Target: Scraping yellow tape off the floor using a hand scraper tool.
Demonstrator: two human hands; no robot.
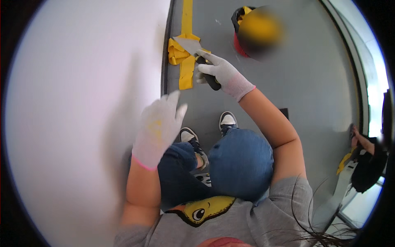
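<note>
My right hand [223, 72], in a white knit glove, grips the black handle of a putty knife [189, 44]. Its wide metal blade lies over a crumpled heap of yellow floor tape [177, 55]. From that heap a flat strip of yellow tape [187, 17] runs away along the floor, and a short tape end [186, 75] points back towards me. My left hand [160, 126], also gloved and marked with a yellow smear, is raised near the white wall with its fingers apart and nothing in it.
A red bin [240, 46] with a black liner and yellow tape inside stands ahead to the right, partly behind a blur. The white wall [77, 123] rises close on my left above a dark baseboard [165, 61]. Another person [368, 160] crouches at the far right beside yellow tape [345, 160].
</note>
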